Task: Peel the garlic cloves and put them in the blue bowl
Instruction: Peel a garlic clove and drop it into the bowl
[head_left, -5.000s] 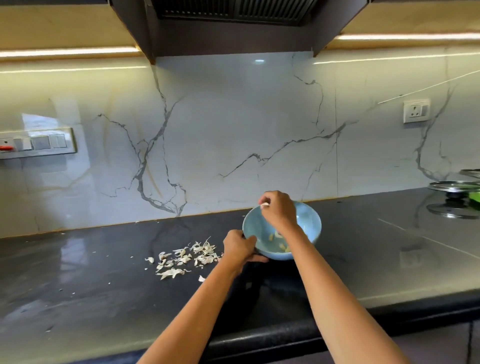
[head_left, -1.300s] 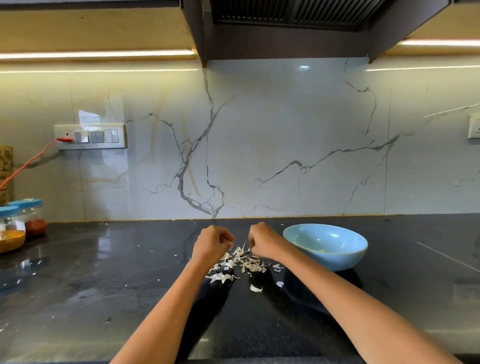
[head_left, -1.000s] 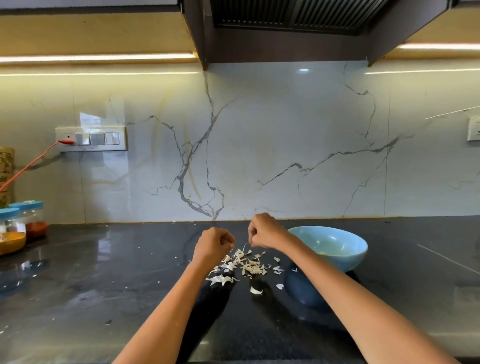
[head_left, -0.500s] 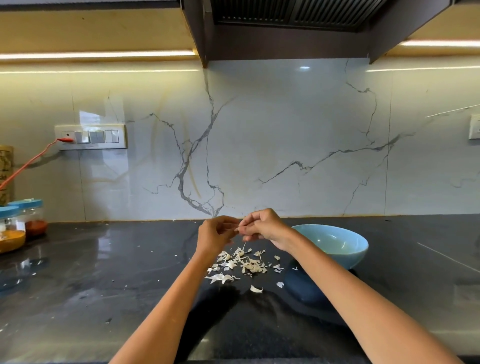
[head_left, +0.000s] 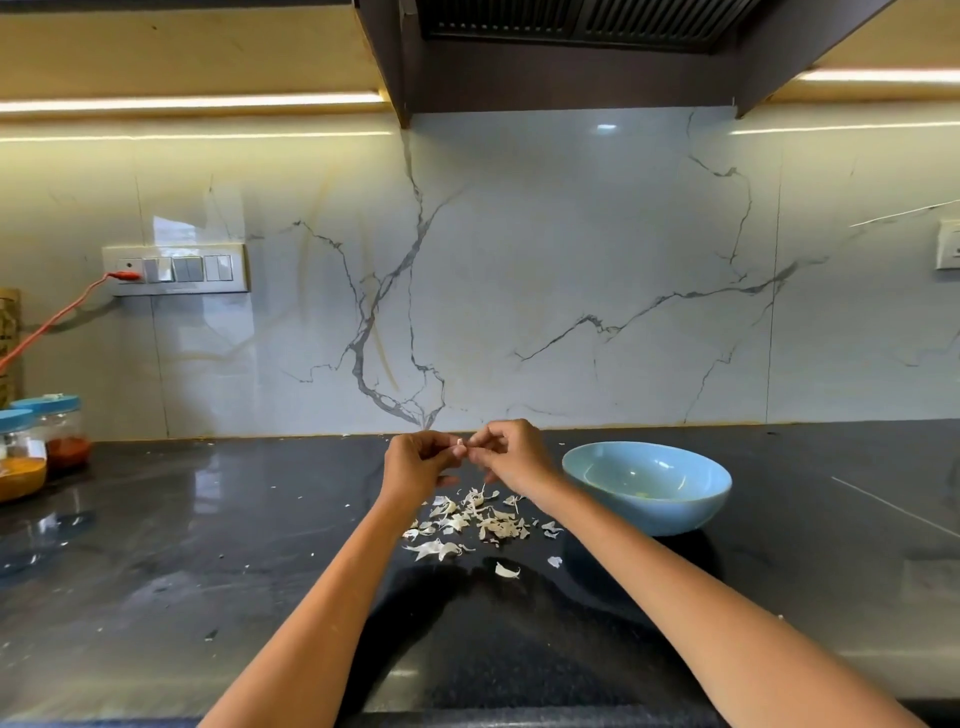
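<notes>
Papery white skin on a small garlic clove (head_left: 460, 443), pinched between the left hand (head_left: 415, 465) and right hand (head_left: 511, 454), both grips tight on it, held above the peel scraps (head_left: 475, 519) on the black table (head_left: 208, 545). Clove looks light, firm, likely slick once bare; best pinched at the ends, skin torn from the tip. Blue bowl (head_left: 691, 512) sits just right of the hands, pale bits inside.

hands: 2 (head_left: 415, 465) (head_left: 511, 457) | blue bowl: 1 (head_left: 647, 512) | garlic clove held: 1 (head_left: 460, 443) | jars: 2 (head_left: 52, 434) (head_left: 18, 454) | peel pile: 1 (head_left: 478, 519)
</notes>
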